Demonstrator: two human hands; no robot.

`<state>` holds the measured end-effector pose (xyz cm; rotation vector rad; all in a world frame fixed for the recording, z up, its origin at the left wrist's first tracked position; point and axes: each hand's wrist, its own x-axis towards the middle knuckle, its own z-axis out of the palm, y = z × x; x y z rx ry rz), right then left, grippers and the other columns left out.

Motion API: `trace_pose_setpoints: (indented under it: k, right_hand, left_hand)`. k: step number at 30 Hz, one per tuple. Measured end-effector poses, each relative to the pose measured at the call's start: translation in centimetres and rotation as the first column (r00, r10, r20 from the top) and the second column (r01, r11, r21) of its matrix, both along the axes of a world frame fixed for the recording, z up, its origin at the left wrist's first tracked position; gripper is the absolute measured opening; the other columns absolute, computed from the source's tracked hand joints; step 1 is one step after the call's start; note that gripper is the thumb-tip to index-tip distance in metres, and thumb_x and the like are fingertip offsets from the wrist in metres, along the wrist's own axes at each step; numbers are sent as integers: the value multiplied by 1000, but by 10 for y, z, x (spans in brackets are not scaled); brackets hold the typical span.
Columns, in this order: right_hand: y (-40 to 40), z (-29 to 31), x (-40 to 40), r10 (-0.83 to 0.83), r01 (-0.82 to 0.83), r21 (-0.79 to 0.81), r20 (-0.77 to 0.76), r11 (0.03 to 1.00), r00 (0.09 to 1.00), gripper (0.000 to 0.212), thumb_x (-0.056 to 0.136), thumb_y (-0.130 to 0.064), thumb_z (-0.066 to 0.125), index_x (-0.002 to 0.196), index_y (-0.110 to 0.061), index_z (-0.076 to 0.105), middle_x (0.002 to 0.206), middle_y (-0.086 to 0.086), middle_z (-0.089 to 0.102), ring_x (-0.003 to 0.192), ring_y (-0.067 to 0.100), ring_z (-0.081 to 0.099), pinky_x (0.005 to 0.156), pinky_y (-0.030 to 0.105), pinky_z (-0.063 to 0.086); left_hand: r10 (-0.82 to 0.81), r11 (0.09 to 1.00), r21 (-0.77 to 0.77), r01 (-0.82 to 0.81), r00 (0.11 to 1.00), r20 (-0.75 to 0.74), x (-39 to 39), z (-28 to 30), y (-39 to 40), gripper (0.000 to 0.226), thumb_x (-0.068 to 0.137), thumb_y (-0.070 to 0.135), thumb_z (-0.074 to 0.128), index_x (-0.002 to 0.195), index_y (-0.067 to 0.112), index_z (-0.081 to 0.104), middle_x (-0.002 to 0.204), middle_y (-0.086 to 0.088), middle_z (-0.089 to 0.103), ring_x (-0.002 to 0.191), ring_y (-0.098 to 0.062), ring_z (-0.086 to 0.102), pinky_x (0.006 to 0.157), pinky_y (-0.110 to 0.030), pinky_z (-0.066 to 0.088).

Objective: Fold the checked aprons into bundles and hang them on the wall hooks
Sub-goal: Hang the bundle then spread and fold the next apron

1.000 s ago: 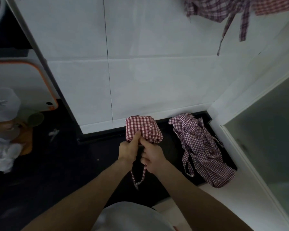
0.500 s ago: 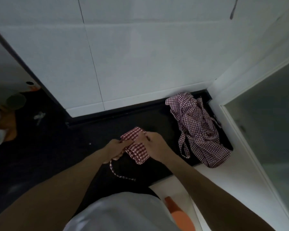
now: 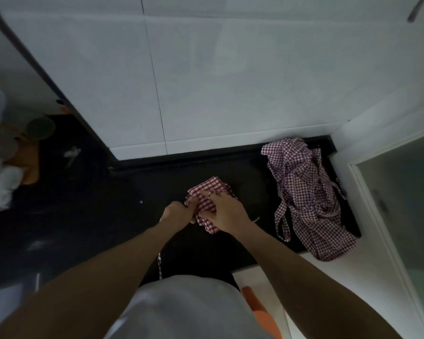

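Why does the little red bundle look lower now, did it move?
Yes. The red bundle came down from in front of the white wall to the black counter, both hands gripping it.

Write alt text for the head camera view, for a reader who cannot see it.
Seen from above, a person's left hand and right hand grip a small red checked apron bundle over a black counter. A loose purple checked apron lies crumpled to the right, near a white tiled wall.

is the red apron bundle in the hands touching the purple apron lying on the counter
Apart. The head view shows bare black counter between the red bundle, gripped by the left hand and right hand, and the purple apron.
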<state>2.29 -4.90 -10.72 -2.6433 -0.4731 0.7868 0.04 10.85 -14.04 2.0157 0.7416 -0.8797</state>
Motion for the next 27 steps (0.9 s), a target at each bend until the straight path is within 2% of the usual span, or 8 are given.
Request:
trace_pose_setpoints:
  k: [4,8,11,13,16,19,22,27]
  right_hand:
    - [11,-2,0,-139,139,0,-77,990,987,73,97,-44,57,157,-23,20,143,5,51,133,22,48,112,39,33]
    - [20,5,-3,-235,238,12,-108,971,966,47,98,-35,60,138,-15,49,123,5,63,115,20,59,104,34,43]
    - [23,2,-9,-266,273,43,-115,961,957,42,95,-32,65,131,-15,54,118,3,65,106,15,61,99,31,48]
    - [21,2,-11,-272,293,96,-184,951,945,37,92,-32,69,123,-15,59,117,2,67,104,12,61,96,27,47]
    - [15,7,-9,-233,288,120,-341,950,911,38,93,-30,67,127,-16,58,120,1,64,110,14,60,99,30,47]
    - [7,17,7,-178,167,-63,-388,984,904,29,98,-28,58,124,-14,59,105,5,60,96,15,58,85,30,46]
    - [-8,59,27,-38,-35,-183,-382,983,923,15,101,-21,52,106,-11,61,85,3,59,76,15,61,65,24,45]
    - [-25,144,55,-16,166,417,-339,894,941,24,103,-28,50,104,-16,70,85,-2,66,78,6,63,76,26,53]
  left_hand:
    - [-365,905,240,351,931,13,10,19,-13,22,101,28,48,98,12,62,88,-4,63,80,-20,64,72,-33,54]
    - [-622,729,391,562,783,32,21,41,-7,15,101,24,48,98,16,60,88,-1,57,83,-16,60,79,-33,53]
    - [-603,798,259,544,733,315,21,41,3,28,102,33,47,90,17,65,98,1,54,88,-13,55,85,-32,50]
    - [-375,909,-22,416,839,396,18,36,1,30,102,34,49,89,13,67,97,-4,61,86,-21,61,83,-36,53]
    - [-177,947,-210,244,940,292,13,25,-10,31,104,32,46,103,10,68,102,-13,69,91,-27,67,83,-38,57]
    - [-377,893,-158,422,892,250,12,25,-22,34,107,30,36,131,19,57,125,-5,59,103,-16,58,81,-20,45]
    - [-406,875,-203,439,895,182,14,30,-34,43,108,40,27,124,16,59,110,-6,61,95,-19,60,87,-37,48]
    - [-465,866,-108,487,866,183,14,29,-36,43,109,34,26,128,9,56,111,-9,62,94,-19,62,93,-39,52]
